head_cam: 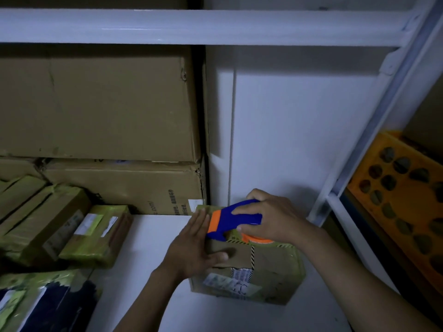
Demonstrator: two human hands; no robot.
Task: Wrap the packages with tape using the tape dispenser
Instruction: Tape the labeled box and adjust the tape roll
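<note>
right hand (271, 218): grips blue-and-orange tape dispenser (233, 219), fingers curled round its handle
left hand (195, 245): flat, fingers straight, pressing on box top
box (263, 267): cardboard, green tape on its edges, sits on white worktop (148, 248) near the back wall
dispenser: on box's far top edge
risk: left fingertips lie just beside the cutter end, could get nicked; box may slide if the press eases; tape may wrinkle
wrapped packages (60, 226): stacked at left

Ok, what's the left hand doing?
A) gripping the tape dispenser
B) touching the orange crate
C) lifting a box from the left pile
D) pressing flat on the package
D: the left hand lies flat, fingers straight, on the cardboard package; the right hand grips the tape dispenser.
</note>
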